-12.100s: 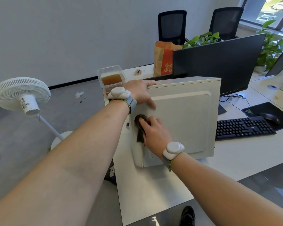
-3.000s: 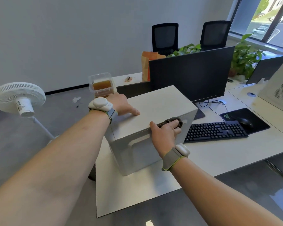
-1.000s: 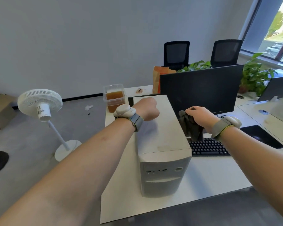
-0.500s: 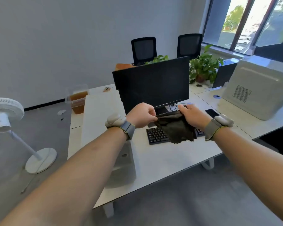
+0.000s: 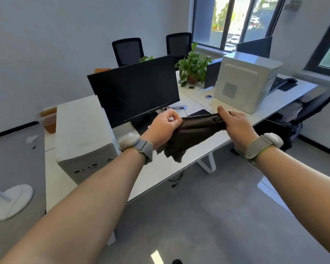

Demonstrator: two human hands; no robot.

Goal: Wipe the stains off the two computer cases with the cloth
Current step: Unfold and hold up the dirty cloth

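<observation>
A dark brown cloth (image 5: 191, 134) is stretched in the air between my two hands, above the desk's front edge. My left hand (image 5: 163, 126) grips its left end in a fist. My right hand (image 5: 234, 123) pinches its right end between thumb and fingers. One white computer case (image 5: 80, 134) stands upright on the desk at the left, its front panel facing me. A second white computer case (image 5: 244, 80) with a round vent grille stands on the desk at the right, beyond my right hand.
A black monitor (image 5: 135, 90) stands on the white desk (image 5: 274, 103) behind my hands. Potted plants (image 5: 193, 67), two black chairs and a second monitor are farther back. A fan base (image 5: 10, 201) sits on the floor at left. A dark chair (image 5: 312, 109) is tucked under the right desk.
My view has swung right, away from the first case. Both hands pulled the cloth apart, so it now spans wider between them. The second case has come closer.
</observation>
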